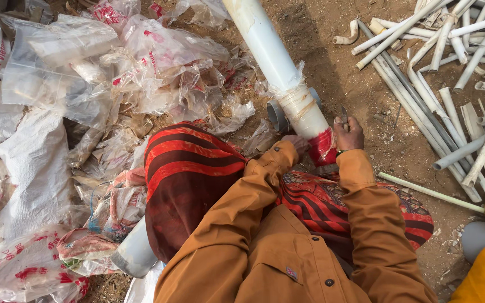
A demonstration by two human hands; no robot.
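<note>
Head view: left hand (296,143) presses the red-wrapped end of the white pipe (273,62); right hand (348,133) pinches a small blade (344,114), apparently stripping wrapping; next cut needs care.

The one camera sits on my head and looks almost straight down, close over my orange sleeves and lap. It takes in the bare brown dirt ground (332,67) ahead of me, from the crumpled clear plastic bags (141,67) at the left edge to the thin white plastic pipes (444,73) at the upper right corner.
</note>
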